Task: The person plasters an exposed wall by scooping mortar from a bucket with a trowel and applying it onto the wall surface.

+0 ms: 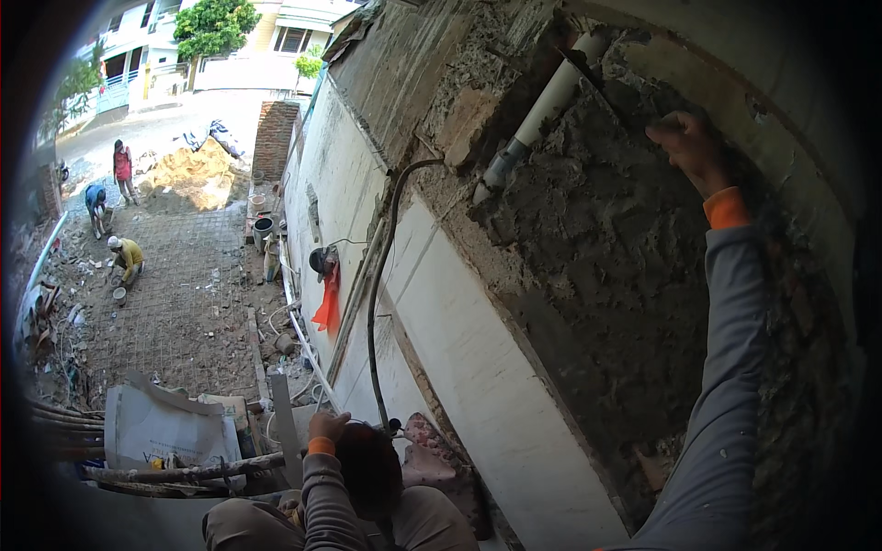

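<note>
My right hand [689, 151] is raised at the upper right in front of a wall patch covered with rough, wet grey mortar [597, 275]. Its fingers are curled closed; what they hold, if anything, does not show clearly. A thin dark edge [597, 87] crosses the mortar to the left of this hand, beside a white pipe [551, 96] with a grey end. Low in the view, my left hand [328, 427] is closed at the upper edge of a dark round thing [369, 473] between my knees. Its grip is partly hidden. A flat grey bar [285, 432] stands just left of it.
A black hose [375, 303] runs down the white wall [450, 321]. An orange cloth [328, 303] hangs farther along. Poles [193, 473] and a white sack [165, 427] lie at lower left. Far below, several people work near a mesh-covered floor [175, 312] and a sand heap [193, 174].
</note>
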